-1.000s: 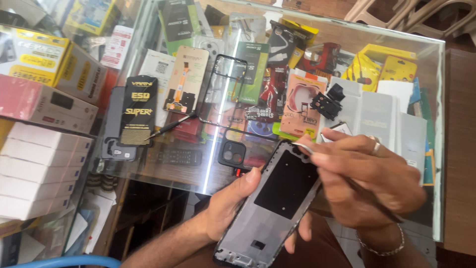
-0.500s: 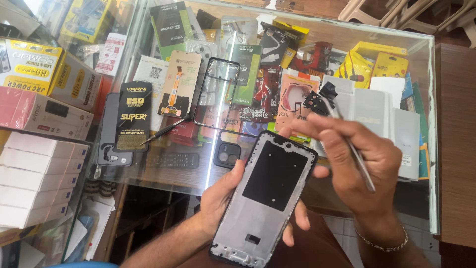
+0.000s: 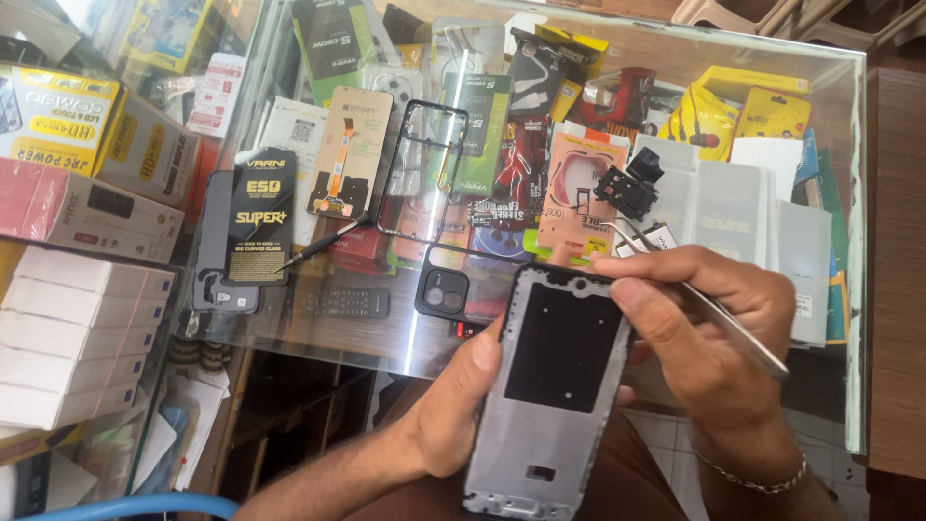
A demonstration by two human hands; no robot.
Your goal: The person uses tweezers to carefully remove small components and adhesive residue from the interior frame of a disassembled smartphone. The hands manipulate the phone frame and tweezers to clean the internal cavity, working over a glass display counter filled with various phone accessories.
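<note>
Head view shows two hands over a glass desk (image 3: pixel 318 333). One phone frame (image 3: pixel 559 381), grey with a black panel, sits in the lower middle of the picture, tilted, with its top end over the desk's near edge. The left hand (image 3: pixel 458 405) holds it from below, grip closed around its left edge, thumb on the rim. The right hand (image 3: pixel 709 333) pinches one pair of metal tweezers (image 3: pixel 719 314), thumb resting on the frame's upper right corner. On the desk lie one black bare frame (image 3: pixel 422 172) at upper middle, one black phone case (image 3: pixel 446 289) just above the held frame, one screwdriver (image 3: pixel 328 241) and one dark packet (image 3: pixel 258 227) at left. Four white boxes (image 3: pixel 82 338) are stacked at far left.
</note>
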